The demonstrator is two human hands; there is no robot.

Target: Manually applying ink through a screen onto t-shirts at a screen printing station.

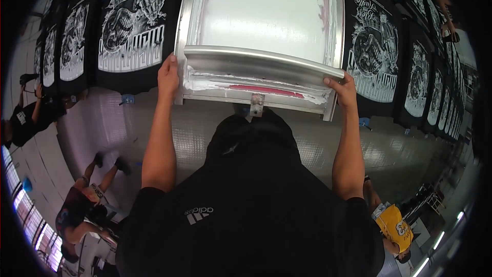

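From my remote seat I judge the step is steadying the metal bar point(261, 60) across the framed screen's point(337, 25) near end, left hand point(168, 76) gripping the frame's side, right hand point(344, 90) the bar's end; next calls for even pressure.

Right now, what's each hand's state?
Left hand: against the left rail of the screen-printing frame; grip can't be told.
Right hand: closed on the metal squeegee, right end.
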